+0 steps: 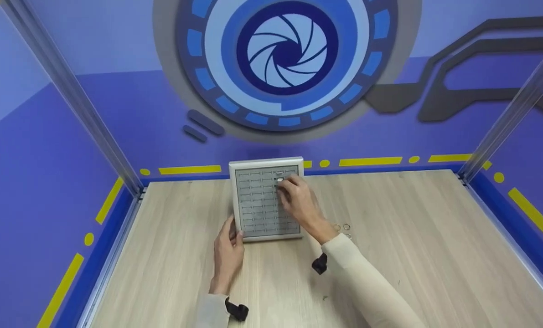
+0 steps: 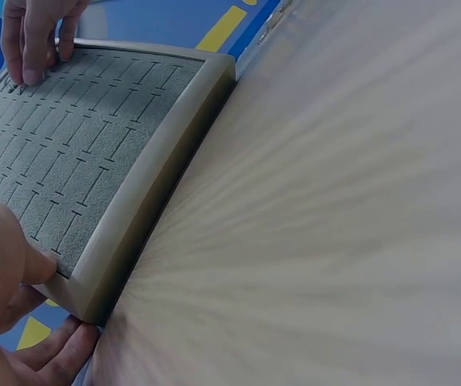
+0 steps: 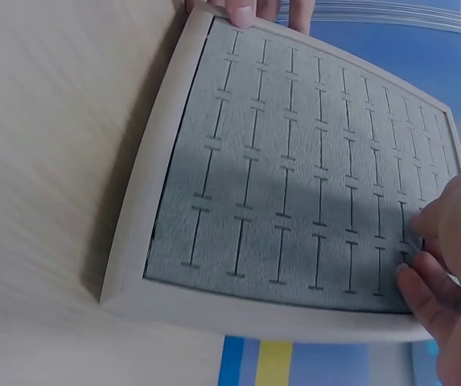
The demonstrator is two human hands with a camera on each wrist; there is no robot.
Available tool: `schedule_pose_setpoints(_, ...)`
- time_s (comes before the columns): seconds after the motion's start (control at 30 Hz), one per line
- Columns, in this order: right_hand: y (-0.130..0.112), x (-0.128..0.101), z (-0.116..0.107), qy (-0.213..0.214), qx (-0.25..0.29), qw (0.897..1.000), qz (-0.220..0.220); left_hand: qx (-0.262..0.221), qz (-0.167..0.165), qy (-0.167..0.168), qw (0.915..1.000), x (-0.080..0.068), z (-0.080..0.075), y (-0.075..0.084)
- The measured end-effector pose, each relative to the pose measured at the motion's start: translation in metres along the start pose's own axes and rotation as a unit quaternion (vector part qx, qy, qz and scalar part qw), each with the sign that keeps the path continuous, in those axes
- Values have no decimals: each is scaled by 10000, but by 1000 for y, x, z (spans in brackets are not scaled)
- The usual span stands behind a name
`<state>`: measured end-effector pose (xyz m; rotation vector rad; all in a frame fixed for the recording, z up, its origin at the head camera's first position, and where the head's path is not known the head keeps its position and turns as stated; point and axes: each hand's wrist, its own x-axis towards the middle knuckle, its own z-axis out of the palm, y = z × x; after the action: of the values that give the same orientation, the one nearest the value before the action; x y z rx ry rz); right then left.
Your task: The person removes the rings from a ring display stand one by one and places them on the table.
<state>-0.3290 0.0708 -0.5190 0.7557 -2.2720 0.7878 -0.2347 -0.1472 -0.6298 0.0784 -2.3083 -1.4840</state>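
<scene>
The framed tray (image 1: 266,162) is near the back of the wooden tabletop (image 1: 171,255), its far end tilted up, so that in the head view its upper rim overlaps the blue-violet back panel (image 1: 116,127); whether the two touch cannot be told. The left hand (image 1: 228,253) grips the tray's near left corner, and only the left wrist view makes the hold plain: thumb on the front face, other fingers round the outside of the frame. The right hand (image 1: 301,200) has its fingers bent and close together over the upper right of the grey pad (image 1: 253,209); the head view adds a small bright piece (image 1: 279,179) at those fingertips, but whether they pinch it cannot be told. The right wrist view shows best the pad's rows of slots (image 3: 320,193), each a line with a short bar at both ends. The head view alone shows several thin rings (image 1: 347,226) lying on the wood to the right of the tray, near the right sleeve (image 1: 367,278). Tabletop spreads widely on both sides of the tray, as far as the side panels (image 1: 25,191), while behind it the back panel leaves little depth.
</scene>
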Motion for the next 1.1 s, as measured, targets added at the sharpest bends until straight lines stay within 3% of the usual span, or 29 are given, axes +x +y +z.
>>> schedule_pose_setpoints(0.27,-2,2,4,130,52,9998,125,33,-73,1,10000,-1,1,1)
schedule_pose_setpoints(0.73,2,2,5,302,46,9994,-136,35,-34,4,10000,0,1,1)
schedule_pose_setpoints(1.1,2,0,3,214,203,9994,-163,55,-97,-19,9999,0,1,2)
